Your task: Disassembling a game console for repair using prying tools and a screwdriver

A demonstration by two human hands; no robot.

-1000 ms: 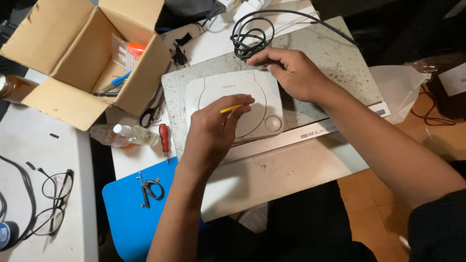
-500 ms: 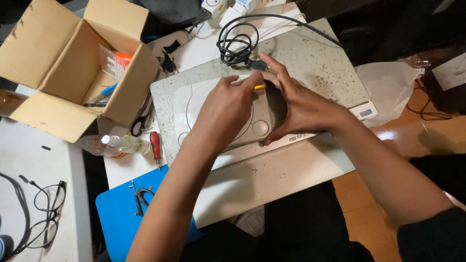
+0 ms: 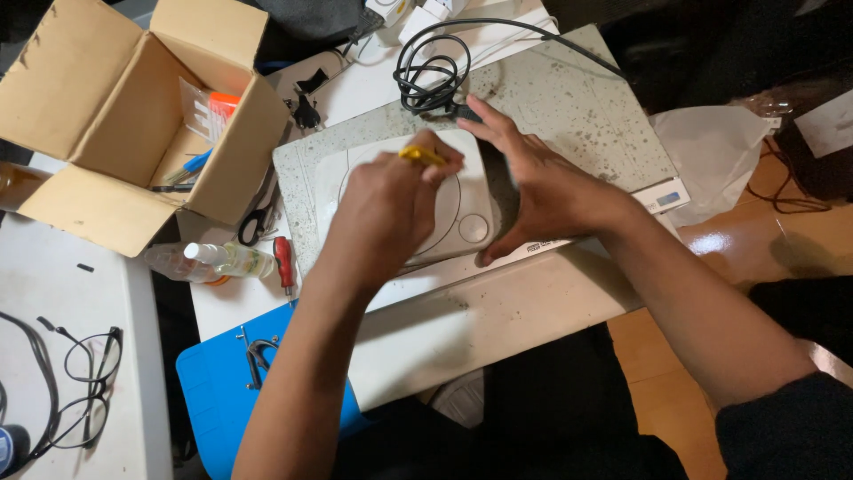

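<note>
The left hand point(image 3: 386, 209) covers much of the pale grey console point(image 3: 462, 209), so the lid's left half is hidden. Only the yellow handle end of the tool point(image 3: 420, 155) shows between the fingers point(image 3: 442, 163); its tip is out of sight. The right hand point(image 3: 542, 191) hides the console's right edge, and whether it grips or merely rests there cannot be told. Left of the console, the items inside the cardboard box point(image 3: 98, 116) are too small to identify. The black cable point(image 3: 431, 71) behind the console meets it under the right hand's fingertips, unseen.
</note>
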